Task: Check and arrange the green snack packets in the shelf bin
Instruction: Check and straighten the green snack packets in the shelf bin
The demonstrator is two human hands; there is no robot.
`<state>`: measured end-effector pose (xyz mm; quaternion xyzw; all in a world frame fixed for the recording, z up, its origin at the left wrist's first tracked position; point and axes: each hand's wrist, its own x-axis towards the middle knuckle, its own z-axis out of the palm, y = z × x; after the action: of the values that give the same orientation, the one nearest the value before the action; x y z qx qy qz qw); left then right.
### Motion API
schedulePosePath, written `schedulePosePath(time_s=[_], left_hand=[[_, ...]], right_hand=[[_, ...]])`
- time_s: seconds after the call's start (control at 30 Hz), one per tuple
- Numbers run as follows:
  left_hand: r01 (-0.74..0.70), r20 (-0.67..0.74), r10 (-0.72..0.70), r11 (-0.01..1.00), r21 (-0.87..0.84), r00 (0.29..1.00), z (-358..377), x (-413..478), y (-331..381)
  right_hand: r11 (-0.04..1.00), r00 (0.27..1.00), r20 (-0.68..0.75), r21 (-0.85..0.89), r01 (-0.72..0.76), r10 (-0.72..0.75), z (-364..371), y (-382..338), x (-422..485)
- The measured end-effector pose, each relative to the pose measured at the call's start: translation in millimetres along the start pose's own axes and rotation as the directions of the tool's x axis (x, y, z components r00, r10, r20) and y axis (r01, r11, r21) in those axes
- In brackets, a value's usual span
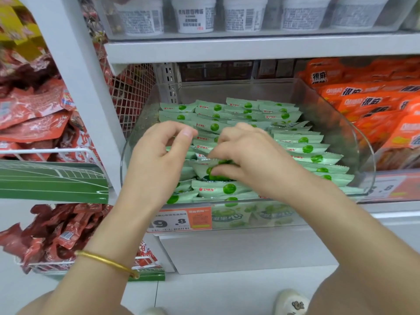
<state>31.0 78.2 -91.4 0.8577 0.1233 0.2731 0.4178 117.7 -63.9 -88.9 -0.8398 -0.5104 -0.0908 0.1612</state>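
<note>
**Desk:** What do you have on the hands?

**Me:** From my feed, the right hand is down in the middle of the bin, fingers curled, pinching a crumpled packet between fingertips and thumb. The left hand hangs just left of it over the pile, fingers bent in, thumb pointing right toward the right hand's knuckles. I can't tell whether it grips anything; its fingertips are hidden behind the hand. There's a thin gold bangle on that forearm.

**Desk:** And the stock?

**Me:** The green snack packets fill the bin on the middle shelf. Along the right side and at the far end they lie overlapped in fairly neat rows. Near the front and under the hands they lie at mixed angles.

**Desk:** Describe them.

**Me:** Small pillow-shaped pouches, pale mint film with a slight sheen, crimped saw-tooth ends, a bright green round spot and a small red logo on each. The bin is clear hard plastic with rounded corners and a low front lip. An orange and white price tag sits on its near face.

**Desk:** Neighbours?

**Me:** Glossy orange packets to the right, wrinkled red packets to the left, white tubs on the shelf above
</note>
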Motion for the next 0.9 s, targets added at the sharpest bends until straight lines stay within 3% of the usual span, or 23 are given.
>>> schedulePosePath(time_s=[0.13,0.33,0.6,0.8,0.9], left_hand=[[-0.015,0.101,0.004,0.993,0.113,0.995,-5,4,-1],[-0.119,0.255,0.033,0.936,0.331,0.966,3,20,-14],[-0.242,0.203,0.182,0.911,0.335,0.962,13,16,-26],[-0.270,0.242,0.186,0.885,0.380,0.952,21,16,-32],[-0.285,0.236,0.205,0.878,0.385,0.950,19,13,-31]], right_hand=[[0.990,0.991,-0.049,0.071,-0.118,0.122,-15,12,-10],[0.992,0.993,0.013,0.038,-0.121,0.121,0,12,0],[0.990,0.995,-0.035,-0.106,-0.096,0.093,-5,14,-6],[0.985,0.985,0.111,-0.129,-0.115,0.130,-4,13,-3],[0.983,0.984,0.118,-0.145,-0.114,0.131,-8,10,-6]])
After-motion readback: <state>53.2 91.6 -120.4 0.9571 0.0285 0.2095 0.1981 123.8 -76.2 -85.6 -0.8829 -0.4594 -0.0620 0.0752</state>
